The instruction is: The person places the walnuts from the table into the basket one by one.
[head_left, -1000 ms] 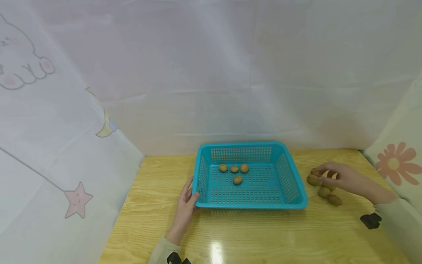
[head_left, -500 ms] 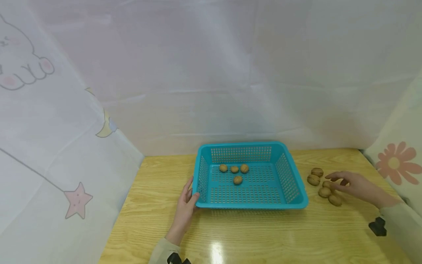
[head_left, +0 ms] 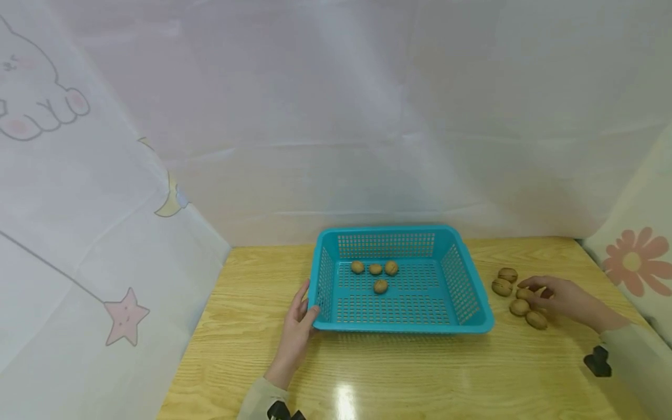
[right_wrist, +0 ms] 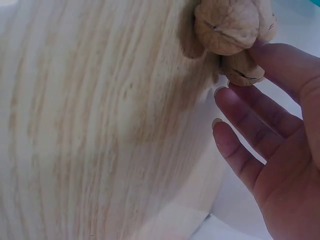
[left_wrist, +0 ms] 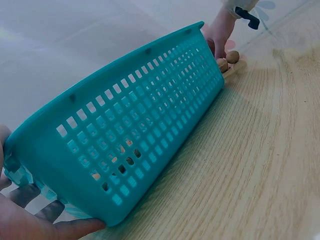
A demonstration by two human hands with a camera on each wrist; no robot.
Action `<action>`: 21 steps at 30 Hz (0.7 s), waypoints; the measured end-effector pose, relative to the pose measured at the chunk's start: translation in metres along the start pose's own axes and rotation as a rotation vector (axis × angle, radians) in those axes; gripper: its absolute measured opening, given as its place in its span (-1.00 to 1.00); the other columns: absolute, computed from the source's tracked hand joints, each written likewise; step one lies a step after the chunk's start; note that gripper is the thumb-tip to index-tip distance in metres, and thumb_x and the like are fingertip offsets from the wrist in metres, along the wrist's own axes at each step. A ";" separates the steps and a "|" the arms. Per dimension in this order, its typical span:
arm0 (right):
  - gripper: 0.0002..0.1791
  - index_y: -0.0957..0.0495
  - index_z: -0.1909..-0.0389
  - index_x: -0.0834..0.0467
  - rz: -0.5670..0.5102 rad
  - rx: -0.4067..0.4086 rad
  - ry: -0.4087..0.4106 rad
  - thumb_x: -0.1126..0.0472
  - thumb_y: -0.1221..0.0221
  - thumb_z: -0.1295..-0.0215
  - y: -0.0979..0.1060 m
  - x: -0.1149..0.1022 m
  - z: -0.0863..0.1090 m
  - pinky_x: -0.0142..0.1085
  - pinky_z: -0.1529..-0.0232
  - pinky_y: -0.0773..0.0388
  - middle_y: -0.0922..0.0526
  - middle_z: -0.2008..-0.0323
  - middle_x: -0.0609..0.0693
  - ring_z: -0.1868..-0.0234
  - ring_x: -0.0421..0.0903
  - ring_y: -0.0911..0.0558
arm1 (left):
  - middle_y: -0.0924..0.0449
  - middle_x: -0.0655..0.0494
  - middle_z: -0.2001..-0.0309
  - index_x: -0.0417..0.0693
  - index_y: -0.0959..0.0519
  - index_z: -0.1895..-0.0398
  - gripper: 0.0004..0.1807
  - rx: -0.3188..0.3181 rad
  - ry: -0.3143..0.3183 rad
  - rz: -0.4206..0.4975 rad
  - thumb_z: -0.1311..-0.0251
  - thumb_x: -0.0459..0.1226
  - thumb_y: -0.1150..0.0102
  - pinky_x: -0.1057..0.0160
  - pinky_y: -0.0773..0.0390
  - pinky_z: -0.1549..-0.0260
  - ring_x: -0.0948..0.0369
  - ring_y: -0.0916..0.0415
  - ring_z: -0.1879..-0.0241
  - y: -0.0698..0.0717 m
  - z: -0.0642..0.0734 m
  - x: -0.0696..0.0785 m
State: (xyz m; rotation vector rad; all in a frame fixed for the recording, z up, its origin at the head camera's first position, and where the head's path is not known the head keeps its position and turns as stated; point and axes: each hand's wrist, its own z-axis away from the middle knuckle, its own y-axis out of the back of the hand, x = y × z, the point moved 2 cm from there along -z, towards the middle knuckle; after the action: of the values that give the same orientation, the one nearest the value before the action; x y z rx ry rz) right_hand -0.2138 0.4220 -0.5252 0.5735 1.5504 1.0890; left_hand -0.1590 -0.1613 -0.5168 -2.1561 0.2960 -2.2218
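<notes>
My left hand [head_left: 297, 332] grips the left rim of a blue plastic basket [head_left: 399, 329], thumb over the edge and fingers against the outer wall. The left wrist view shows its fingers [left_wrist: 80, 228] under the basket's end. On the table to the right, my right hand [head_left: 564, 300] reaches into a small group of walnuts. Its thumb and fingertips pinch one walnut [right_wrist: 243, 70], partly covered by the hand in the head view. Beside it lie a rounder walnut [right_wrist: 227, 25] and several others, such as the walnut [head_left: 536, 319] nearest the wrist. Inside the basket are several walnuts, including one [head_left: 380, 286] in front.
The wooden table [head_left: 399, 379] runs up to a pale cloth backdrop [head_left: 367, 116] right behind the basket. Printed cloth stands at both sides, with a star [head_left: 126, 316] on the left and a flower [head_left: 635, 261] on the right.
My right hand has moved off the two farther walnuts, toward me and to the right, and its fingers have come down around another walnut. The left hand and basket stay put.
</notes>
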 end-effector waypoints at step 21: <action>-0.64 -0.64 -0.11 0.23 0.045 0.076 0.115 0.18 -0.37 -0.37 0.034 -0.046 -0.002 -0.33 0.38 -0.58 -0.69 0.08 0.04 0.29 -0.42 -0.56 | -0.20 -0.32 -0.55 0.07 0.07 -0.72 -0.24 0.000 -0.012 -0.011 -0.59 -0.28 0.00 0.00 -0.68 -0.06 -0.36 -0.36 -0.37 -0.001 0.001 0.003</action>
State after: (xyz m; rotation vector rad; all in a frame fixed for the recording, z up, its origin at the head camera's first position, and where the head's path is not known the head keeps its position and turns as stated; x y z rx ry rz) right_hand -0.2092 0.3987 -0.4728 0.6096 1.6914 1.1172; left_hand -0.1580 -0.1605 -0.5140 -2.1757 0.2842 -2.2134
